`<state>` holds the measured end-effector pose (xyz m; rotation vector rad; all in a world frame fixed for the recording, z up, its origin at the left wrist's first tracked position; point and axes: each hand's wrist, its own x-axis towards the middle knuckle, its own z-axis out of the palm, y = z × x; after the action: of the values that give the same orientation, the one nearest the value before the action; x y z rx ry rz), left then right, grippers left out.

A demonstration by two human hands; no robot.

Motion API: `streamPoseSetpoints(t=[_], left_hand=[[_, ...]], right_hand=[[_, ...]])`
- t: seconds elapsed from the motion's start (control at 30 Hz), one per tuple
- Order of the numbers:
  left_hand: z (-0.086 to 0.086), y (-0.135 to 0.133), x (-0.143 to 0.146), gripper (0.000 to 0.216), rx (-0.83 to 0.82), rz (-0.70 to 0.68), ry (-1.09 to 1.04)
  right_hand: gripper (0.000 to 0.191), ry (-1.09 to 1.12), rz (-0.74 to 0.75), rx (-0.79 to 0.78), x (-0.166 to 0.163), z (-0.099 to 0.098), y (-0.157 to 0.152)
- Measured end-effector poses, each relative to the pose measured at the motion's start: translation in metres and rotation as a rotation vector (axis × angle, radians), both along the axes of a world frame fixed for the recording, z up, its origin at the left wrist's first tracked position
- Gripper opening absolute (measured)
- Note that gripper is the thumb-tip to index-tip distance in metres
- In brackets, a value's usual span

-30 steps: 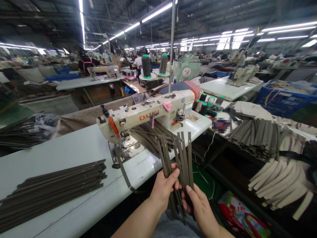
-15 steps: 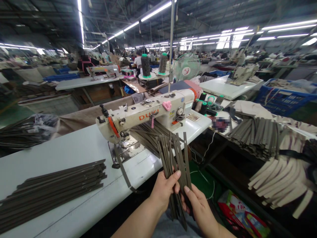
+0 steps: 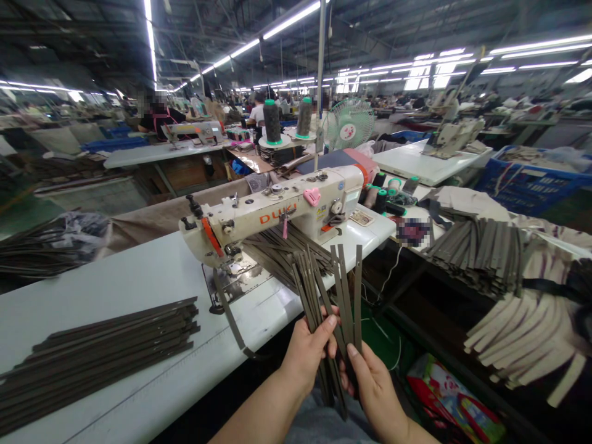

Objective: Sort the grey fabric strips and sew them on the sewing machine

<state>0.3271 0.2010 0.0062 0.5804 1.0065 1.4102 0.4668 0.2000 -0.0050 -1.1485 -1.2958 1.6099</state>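
Note:
My left hand (image 3: 308, 348) is closed around a bunch of dark grey-brown strips (image 3: 308, 287), thumb across the front. Beside it, my right hand (image 3: 372, 376) grips several similar strips (image 3: 346, 302) that fan out to the right, upper ends pointing up. Both hands are in front of the table edge, over my lap. Past them stands a sewing machine (image 3: 277, 209), with more strips (image 3: 277, 259) under its arm. One strip (image 3: 229, 314) hangs from the needle area over the table edge. The strips' lower ends are partly hidden by my hands.
A stack of dark strips (image 3: 102, 354) lies on the white table (image 3: 124, 283) at left. At right are another dark strip pile (image 3: 481, 256), pale strips (image 3: 522, 345) and a blue crate (image 3: 522, 185). Thread cones (image 3: 272, 120) and a fan (image 3: 349, 125) stand behind.
The strips in my right hand have swung a little to the right, widening the gap from the left bunch. My left hand has barely moved.

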Motion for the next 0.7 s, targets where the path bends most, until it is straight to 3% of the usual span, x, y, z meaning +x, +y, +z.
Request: streamPoseSetpoints(t=[0.13,0.5,0.7], left_hand=[[0.0014,0.0012,-0.0029,0.057,0.041,0.052,0.030],[-0.0026,0.0003,-0.0009,0.069,-0.056,0.008,-0.043],[-0.0046,-0.0038,0.0000,0.061,-0.037,-0.101,-0.092]], right_hand=[[0.058,-0.011,-0.029,0.017,0.0001,-0.0031,0.0000],[0.057,0.005,-0.001,-0.003,-0.0020,-0.0004,-0.0005],[0.057,0.008,0.017,-0.001,-0.0022,-0.0030,-0.0015]])
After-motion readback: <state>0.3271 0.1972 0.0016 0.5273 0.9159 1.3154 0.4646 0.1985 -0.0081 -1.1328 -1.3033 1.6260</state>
